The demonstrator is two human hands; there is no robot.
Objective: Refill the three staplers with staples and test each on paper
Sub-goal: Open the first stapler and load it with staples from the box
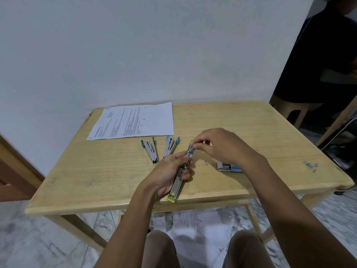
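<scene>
Left hand (170, 171): low centre of the frame, its fingers curled round the middle of the yellow-green stapler (178, 180) with the thumb lying along its left side.
Yellow-green stapler: opened out long and held just above the table (96, 171). Its yellow end is at the near table edge and its other end points up-frame toward the right hand.
Right hand (218, 144): right of centre, thumb and forefinger pressed together on a strip of staples (191, 150).
Strip of staples: short and grey, sitting at the upper part of the open stapler's metal channel. Whether it is fully seated cannot be told.
Teal stapler (150, 149): lies open in a V on the table, left of the hands.
Blue stapler (171, 145): also open in a V, just right of the teal one and just above the left hand's fingers.
Printed paper (133, 120): flat on the table's far left part, above both open staplers.
Staple box (229, 167): open, partly hidden under the right wrist.
Loose staples (311, 165): a small cluster near the table's right edge, well apart from the box.
Floor papers (199, 225): crumpled white sheets under the table, between the person's knees.
</scene>
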